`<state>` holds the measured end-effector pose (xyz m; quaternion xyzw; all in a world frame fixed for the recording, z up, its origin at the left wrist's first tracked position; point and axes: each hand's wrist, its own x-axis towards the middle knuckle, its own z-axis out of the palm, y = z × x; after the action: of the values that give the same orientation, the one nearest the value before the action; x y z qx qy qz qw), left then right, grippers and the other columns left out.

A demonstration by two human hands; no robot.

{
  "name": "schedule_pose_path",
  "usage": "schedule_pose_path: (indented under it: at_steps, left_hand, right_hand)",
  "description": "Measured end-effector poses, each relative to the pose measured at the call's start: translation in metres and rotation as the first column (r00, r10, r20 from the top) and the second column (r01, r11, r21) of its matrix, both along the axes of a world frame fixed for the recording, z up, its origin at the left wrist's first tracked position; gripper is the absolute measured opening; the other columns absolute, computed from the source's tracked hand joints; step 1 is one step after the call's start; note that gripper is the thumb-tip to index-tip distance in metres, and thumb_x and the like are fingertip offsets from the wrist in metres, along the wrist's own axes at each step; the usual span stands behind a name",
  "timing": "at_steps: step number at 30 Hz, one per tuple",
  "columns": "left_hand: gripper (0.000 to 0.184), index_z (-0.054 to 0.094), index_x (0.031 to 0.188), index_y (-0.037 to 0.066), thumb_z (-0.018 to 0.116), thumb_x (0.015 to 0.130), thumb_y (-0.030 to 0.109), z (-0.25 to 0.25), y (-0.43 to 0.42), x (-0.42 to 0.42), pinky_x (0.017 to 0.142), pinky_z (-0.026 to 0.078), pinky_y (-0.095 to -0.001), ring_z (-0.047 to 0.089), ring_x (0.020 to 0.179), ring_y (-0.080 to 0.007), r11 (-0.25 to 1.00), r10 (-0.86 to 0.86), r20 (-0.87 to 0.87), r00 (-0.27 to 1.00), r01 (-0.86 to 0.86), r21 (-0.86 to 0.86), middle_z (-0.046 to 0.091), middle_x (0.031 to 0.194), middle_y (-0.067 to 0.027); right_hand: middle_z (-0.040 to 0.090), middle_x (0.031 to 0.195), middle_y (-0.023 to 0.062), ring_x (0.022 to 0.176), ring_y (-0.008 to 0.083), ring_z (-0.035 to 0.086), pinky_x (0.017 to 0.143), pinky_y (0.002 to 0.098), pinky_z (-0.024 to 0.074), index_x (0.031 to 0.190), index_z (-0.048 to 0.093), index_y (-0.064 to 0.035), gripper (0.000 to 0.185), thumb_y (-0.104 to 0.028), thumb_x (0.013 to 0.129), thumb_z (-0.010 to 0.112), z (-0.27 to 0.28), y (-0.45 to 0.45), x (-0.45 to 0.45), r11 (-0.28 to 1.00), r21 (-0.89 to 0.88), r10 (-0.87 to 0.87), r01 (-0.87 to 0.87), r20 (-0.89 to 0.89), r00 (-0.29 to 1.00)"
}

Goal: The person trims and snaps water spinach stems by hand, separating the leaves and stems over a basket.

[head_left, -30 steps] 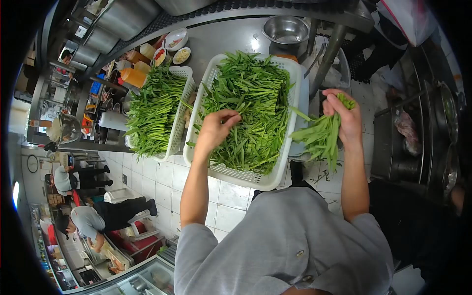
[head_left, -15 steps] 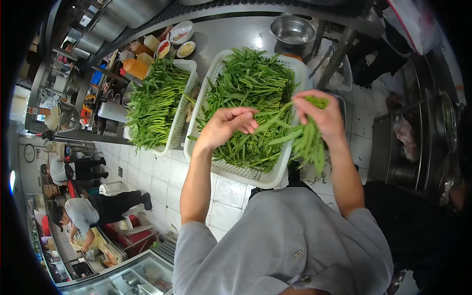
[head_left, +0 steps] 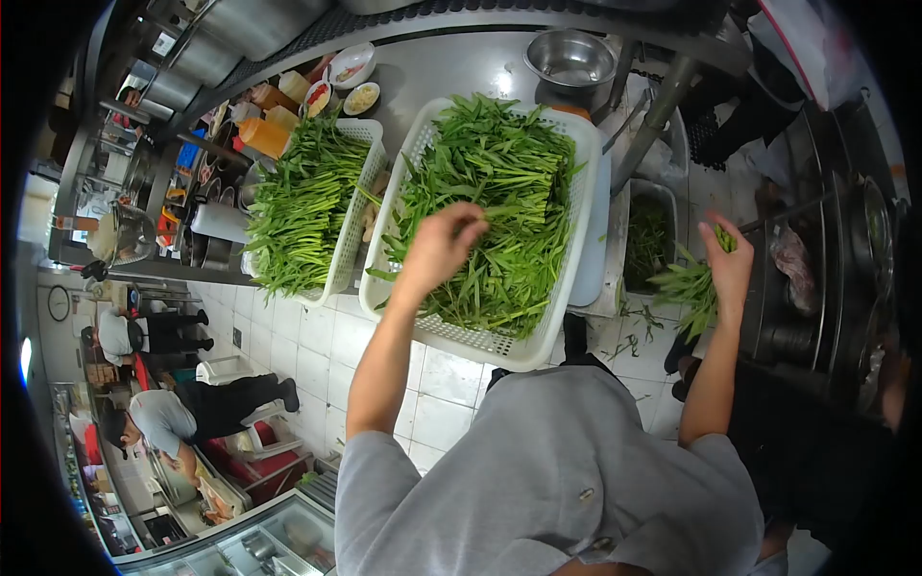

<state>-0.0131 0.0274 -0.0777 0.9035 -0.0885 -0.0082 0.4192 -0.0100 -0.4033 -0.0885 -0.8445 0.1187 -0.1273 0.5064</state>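
Observation:
A white perforated basket (head_left: 567,278) heaped with leafy water spinach (head_left: 509,163) stands in front of me. Over its middle is my left hand (head_left: 444,245), thumb and fingers drawn together among the leaves. Whether a stem is pinched there is not clear. Out to the right, away from the basket, my right hand (head_left: 730,264) is closed around a bunch of water spinach (head_left: 690,290), its leaves hanging to the left.
A second basket (head_left: 348,226) of water spinach stands on the left. Bowls (head_left: 361,99) and sauce bottles (head_left: 264,134) are behind it. A metal basin (head_left: 571,60) sits at the back. Below right, a bin (head_left: 650,230) holds greens, with scraps on the tiles. Two co-workers (head_left: 168,422) are at left.
My right hand has swung right with its bunch, away from the basket and past the bin. My left hand has shifted slightly left, its fingers more curled.

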Motion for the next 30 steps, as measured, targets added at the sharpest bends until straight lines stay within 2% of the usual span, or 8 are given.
schedule_pose_path:
  at_steps: [3, 5, 13, 21, 24, 27, 28, 30]
  left_hand:
    - [0.024, 0.067, 0.111, 0.001, 0.066, 0.095, 0.019, 0.036, 0.020, 0.002, 0.074, 0.049, -0.0243, 0.060, 0.085, -0.0068, 0.930, 0.122, -0.204, 0.971, -0.183, -0.318, 0.069, 0.095, -0.0019]
    - [0.028, 0.067, 0.115, 0.001, 0.064, 0.097, 0.022, 0.054, 0.027, 0.002, 0.075, 0.049, -0.0242, 0.060, 0.084, -0.0072, 0.920, 0.169, -0.178, 0.970, -0.220, -0.326, 0.068, 0.097, -0.0016]
    - [0.022, 0.065, 0.115, 0.003, 0.059, 0.099, 0.017, 0.088, 0.034, 0.000, 0.080, 0.051, -0.0253, 0.063, 0.085, -0.0105, 0.803, 0.193, -0.056, 0.980, -0.190, -0.565, 0.066, 0.098, -0.0035]
    - [0.022, 0.062, 0.118, -0.001, 0.055, 0.099, 0.008, 0.100, 0.024, -0.004, 0.084, 0.053, -0.0264, 0.066, 0.092, -0.0128, 0.844, 0.198, 0.009, 0.980, -0.166, -0.511, 0.070, 0.105, -0.0072]
    - [0.025, 0.063, 0.121, -0.002, 0.056, 0.098, 0.007, 0.096, 0.012, -0.003, 0.084, 0.053, -0.0258, 0.066, 0.090, -0.0118, 0.881, 0.063, -0.032, 0.997, -0.071, -0.467, 0.069, 0.103, -0.0067]
    - [0.027, 0.063, 0.122, -0.002, 0.059, 0.097, 0.006, 0.101, -0.007, -0.004, 0.083, 0.053, -0.0255, 0.065, 0.090, -0.0114, 0.893, 0.003, -0.043, 0.999, -0.022, -0.450, 0.067, 0.102, -0.0058]
    - [0.027, 0.063, 0.122, -0.002, 0.060, 0.096, 0.005, 0.102, -0.012, -0.004, 0.083, 0.053, -0.0259, 0.065, 0.091, -0.0116, 0.886, -0.010, -0.067, 0.998, -0.022, -0.463, 0.067, 0.104, -0.0060]
    - [0.031, 0.059, 0.126, -0.003, 0.061, 0.095, 0.003, 0.103, -0.020, -0.002, 0.083, 0.053, -0.0266, 0.065, 0.093, -0.0122, 0.857, -0.039, -0.083, 0.996, -0.009, -0.516, 0.066, 0.105, -0.0069]
  right_hand:
    - [0.068, 0.087, 0.0025, 0.074, 0.0091, 0.053, 0.069, 0.0251, 0.0453, 0.106, 0.071, 0.0010, 0.026, -0.015, 0.087, 0.074, 0.007, 0.003, -0.005, 0.999, 0.054, 0.012, -0.008, -0.080, 0.997]
    - [0.068, 0.086, 0.0024, 0.074, 0.0089, 0.053, 0.069, 0.0248, 0.0450, 0.104, 0.071, 0.0013, 0.024, -0.014, 0.086, 0.074, 0.020, 0.014, -0.004, 0.992, 0.130, 0.019, 0.001, -0.152, 0.988]
    - [0.072, 0.092, 0.0033, 0.080, 0.0098, 0.063, 0.073, 0.0246, 0.0493, 0.099, 0.072, 0.0019, 0.016, -0.008, 0.086, 0.073, 0.072, 0.091, 0.009, 0.911, 0.078, 0.381, -0.405, 0.217, 0.899]
    - [0.075, 0.089, 0.0116, 0.083, 0.0147, 0.070, 0.075, 0.0273, 0.0524, 0.095, 0.074, -0.0004, 0.016, -0.011, 0.084, 0.075, 0.117, 0.155, 0.022, 0.744, -0.030, 0.646, -0.668, 0.292, 0.705]
    - [0.074, 0.087, 0.0115, 0.080, 0.0151, 0.070, 0.074, 0.0278, 0.0519, 0.097, 0.074, -0.0011, 0.019, -0.015, 0.083, 0.077, 0.114, 0.175, 0.030, 0.726, 0.016, 0.654, -0.687, 0.291, 0.698]
    - [0.073, 0.083, 0.0089, 0.071, 0.0123, 0.066, 0.067, 0.0274, 0.0504, 0.097, 0.074, -0.0020, 0.024, -0.019, 0.081, 0.079, 0.108, 0.197, 0.041, 0.694, 0.076, 0.700, -0.716, 0.162, 0.696]
    - [0.069, 0.074, 0.0045, 0.062, 0.0083, 0.058, 0.057, 0.0255, 0.0458, 0.096, 0.074, -0.0022, 0.027, -0.024, 0.081, 0.081, 0.099, 0.206, 0.046, 0.669, 0.046, 0.706, -0.742, 0.273, 0.654]
    - [0.066, 0.071, 0.0015, 0.060, 0.0060, 0.055, 0.053, 0.0241, 0.0425, 0.095, 0.074, -0.0023, 0.028, -0.025, 0.081, 0.081, 0.097, 0.210, 0.050, 0.618, 0.234, 0.753, -0.751, 0.099, 0.650]
